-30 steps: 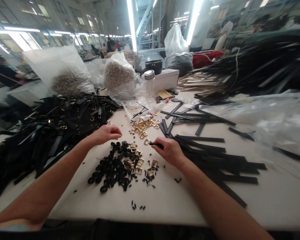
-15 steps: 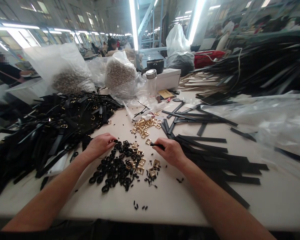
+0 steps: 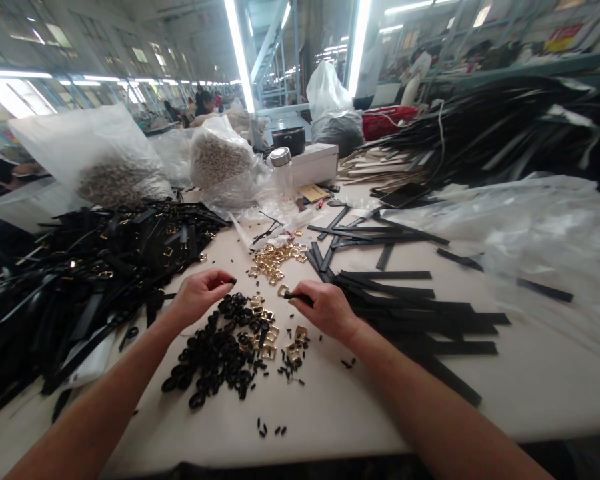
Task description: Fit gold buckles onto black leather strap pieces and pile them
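Observation:
My left hand [image 3: 199, 294] hovers at the upper left edge of a heap of black loops [image 3: 215, 350], fingertips pinched on one small black loop. My right hand [image 3: 325, 309] is closed on the end of a black strap [image 3: 299, 295], which points left toward a single gold buckle [image 3: 283, 290]. More gold buckles [image 3: 274, 259] lie in a small pile just beyond my hands, and a few sit mixed into the black loops. Flat black straps [image 3: 410, 313] fan out on the white table [image 3: 350, 407] to the right of my right hand.
A big heap of finished black straps with buckles [image 3: 95, 267] fills the left. Clear bags of parts [image 3: 220, 160], a bottle [image 3: 282, 175] and a white box [image 3: 313, 162] stand behind. Crumpled plastic sheeting [image 3: 545, 233] lies right; other workers sit far back.
My left hand dipped into the black loops and has lifted slightly with a loop pinched. My right hand stays on the strap. The camera tilted a little.

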Demonstrator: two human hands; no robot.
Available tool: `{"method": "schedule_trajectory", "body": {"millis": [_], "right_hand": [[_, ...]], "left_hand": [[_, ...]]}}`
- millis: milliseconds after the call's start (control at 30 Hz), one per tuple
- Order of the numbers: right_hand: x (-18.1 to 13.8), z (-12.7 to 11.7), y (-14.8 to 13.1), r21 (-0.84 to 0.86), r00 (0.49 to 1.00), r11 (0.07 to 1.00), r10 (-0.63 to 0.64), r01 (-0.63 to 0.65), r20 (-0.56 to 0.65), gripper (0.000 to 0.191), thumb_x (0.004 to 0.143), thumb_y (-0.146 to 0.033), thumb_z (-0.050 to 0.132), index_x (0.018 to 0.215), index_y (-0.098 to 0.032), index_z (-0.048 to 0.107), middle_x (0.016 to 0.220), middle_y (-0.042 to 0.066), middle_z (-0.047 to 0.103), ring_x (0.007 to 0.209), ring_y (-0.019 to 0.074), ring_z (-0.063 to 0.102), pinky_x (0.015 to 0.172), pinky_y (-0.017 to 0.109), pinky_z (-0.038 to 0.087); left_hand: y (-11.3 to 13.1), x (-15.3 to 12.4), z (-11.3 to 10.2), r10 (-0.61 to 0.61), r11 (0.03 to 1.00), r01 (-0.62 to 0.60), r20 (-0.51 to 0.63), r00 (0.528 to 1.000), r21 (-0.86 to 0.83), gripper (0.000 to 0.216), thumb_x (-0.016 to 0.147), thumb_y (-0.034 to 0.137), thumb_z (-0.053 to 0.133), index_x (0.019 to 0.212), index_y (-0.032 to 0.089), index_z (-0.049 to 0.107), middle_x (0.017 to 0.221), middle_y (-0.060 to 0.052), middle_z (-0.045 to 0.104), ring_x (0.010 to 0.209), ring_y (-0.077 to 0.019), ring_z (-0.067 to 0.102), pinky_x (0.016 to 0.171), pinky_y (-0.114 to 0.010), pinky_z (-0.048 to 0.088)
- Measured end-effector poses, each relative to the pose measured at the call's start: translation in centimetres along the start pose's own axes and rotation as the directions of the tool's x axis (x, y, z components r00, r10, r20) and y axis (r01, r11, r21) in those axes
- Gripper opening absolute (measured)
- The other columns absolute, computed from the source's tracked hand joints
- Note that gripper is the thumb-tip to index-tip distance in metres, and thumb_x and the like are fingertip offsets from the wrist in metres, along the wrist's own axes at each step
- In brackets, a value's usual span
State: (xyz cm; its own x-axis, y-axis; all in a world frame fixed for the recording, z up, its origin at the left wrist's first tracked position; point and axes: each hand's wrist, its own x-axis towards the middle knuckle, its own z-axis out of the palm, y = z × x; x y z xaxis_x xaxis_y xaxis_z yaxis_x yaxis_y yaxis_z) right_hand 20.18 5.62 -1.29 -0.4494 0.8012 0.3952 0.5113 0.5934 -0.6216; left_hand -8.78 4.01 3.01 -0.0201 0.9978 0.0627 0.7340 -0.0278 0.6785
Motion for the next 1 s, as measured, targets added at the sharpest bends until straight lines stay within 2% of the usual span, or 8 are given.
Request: {"method": "schedule_trajectory", "body": {"millis": [33, 100, 167, 233, 367, 667, 867, 1000], "right_hand": [[0.0, 0.0, 0.0, 0.01, 1.0, 1.0, -0.008, 0.008, -0.031, 0.009, 0.085, -0.023, 0.066, 0.076, -0.02, 0.064, 0.073, -0.001, 0.066, 0.065, 0.0119, 0.056, 0.062, 0.021, 0.036], [-0.1, -0.1, -0.1, 0.027, 0.995, 0.999, -0.022, 0.025, -0.097, 0.01, 0.086, -0.025, 0.065, 0.077, -0.019, 0.063, 0.074, 0.0, 0.066, 0.066, 0.0119, 0.057, 0.064, 0.022, 0.038], [-0.1, -0.2, -0.3, 0.038, 0.988, 0.999, -0.032, 0.038, -0.15, 0.011, 0.087, -0.026, 0.064, 0.078, -0.02, 0.064, 0.075, 0.0, 0.066, 0.066, 0.0119, 0.058, 0.065, 0.022, 0.039], [-0.1, -0.3, -0.5, 0.044, 0.982, 0.998, -0.038, 0.047, -0.186, 0.011, 0.088, -0.027, 0.064, 0.08, -0.02, 0.064, 0.076, 0.0, 0.067, 0.067, 0.012, 0.058, 0.065, 0.021, 0.04], [-0.2, -0.3, -0.9, 0.056, 0.977, 0.996, -0.058, 0.071, -0.205, 0.011, 0.089, -0.027, 0.062, 0.081, -0.02, 0.064, 0.077, 0.0, 0.068, 0.068, 0.0118, 0.059, 0.065, 0.021, 0.04], [-0.3, 0.1, -1.0, -0.099, 0.98, 0.986, -0.146, 0.133, -0.137, 0.016, 0.092, -0.03, 0.059, 0.081, -0.019, 0.064, 0.076, 0.0, 0.066, 0.064, 0.0112, 0.056, 0.06, 0.023, 0.034], [-0.3, 0.0, -0.8, -0.185, 0.969, 0.954, -0.245, 0.235, -0.035, 0.026, 0.097, -0.037, 0.053, 0.08, -0.019, 0.062, 0.076, 0.0, 0.065, 0.062, 0.0106, 0.054, 0.056, 0.025, 0.028], [-0.3, 0.2, -0.6, -0.185, 0.956, 0.938, -0.29, 0.293, 0.041, 0.026, 0.097, -0.036, 0.055, 0.079, -0.018, 0.061, 0.075, 0.0, 0.064, 0.064, 0.011, 0.055, 0.055, 0.024, 0.028]], "left_hand": [[0.8, -0.2, 0.5, -0.068, 0.978, 0.069, 0.012, 0.998, -0.196, 0.027, 0.074, 0.041, 0.071, 0.09, 0.019, 0.071, 0.079, -0.003, 0.072, 0.069, -0.018, 0.066, 0.069, -0.03, 0.052], [2.4, -0.6, 2.0, -0.168, 0.848, 0.185, 0.079, 0.983, -0.497, 0.033, 0.069, 0.042, 0.077, 0.091, 0.018, 0.07, 0.079, -0.003, 0.073, 0.07, -0.0165, 0.067, 0.069, -0.028, 0.053], [3.7, -1.1, 3.8, -0.209, 0.723, 0.256, 0.15, 0.966, -0.641, 0.033, 0.067, 0.039, 0.081, 0.089, 0.018, 0.07, 0.079, -0.002, 0.074, 0.071, -0.0152, 0.069, 0.069, -0.026, 0.054], [4.6, -1.5, 5.4, -0.208, 0.656, 0.296, 0.21, 0.955, -0.695, 0.032, 0.066, 0.036, 0.083, 0.089, 0.018, 0.07, 0.079, -0.002, 0.074, 0.073, -0.0145, 0.07, 0.069, -0.023, 0.054], [5.4, -2.0, 7.2, -0.181, 0.62, 0.332, 0.283, 0.942, -0.71, 0.031, 0.068, 0.034, 0.084, 0.089, 0.017, 0.071, 0.082, -0.003, 0.075, 0.075, -0.0145, 0.07, 0.067, -0.021, 0.055], [5.9, -2.1, 7.9, -0.237, 0.535, 0.404, 0.327, 0.915, -0.742, 0.035, 0.063, 0.036, 0.086, 0.086, 0.015, 0.071, 0.079, -0.006, 0.075, 0.07, -0.0155, 0.071, 0.062, -0.021, 0.055], [5.6, -2.2, 7.2, -0.162, 0.695, 0.328, 0.305, 0.938, -0.64, 0.03, 0.067, 0.037, 0.083, 0.086, 0.017, 0.073, 0.079, -0.004, 0.075, 0.07, -0.0152, 0.069, 0.065, -0.023, 0.055], [5.8, -2.3, 6.5, -0.124, 0.766, 0.336, 0.388, 0.914, -0.548, 0.029, 0.068, 0.04, 0.082, 0.084, 0.017, 0.073, 0.072, -0.003, 0.073, 0.065, -0.0145, 0.067, 0.061, -0.023, 0.053]]}}
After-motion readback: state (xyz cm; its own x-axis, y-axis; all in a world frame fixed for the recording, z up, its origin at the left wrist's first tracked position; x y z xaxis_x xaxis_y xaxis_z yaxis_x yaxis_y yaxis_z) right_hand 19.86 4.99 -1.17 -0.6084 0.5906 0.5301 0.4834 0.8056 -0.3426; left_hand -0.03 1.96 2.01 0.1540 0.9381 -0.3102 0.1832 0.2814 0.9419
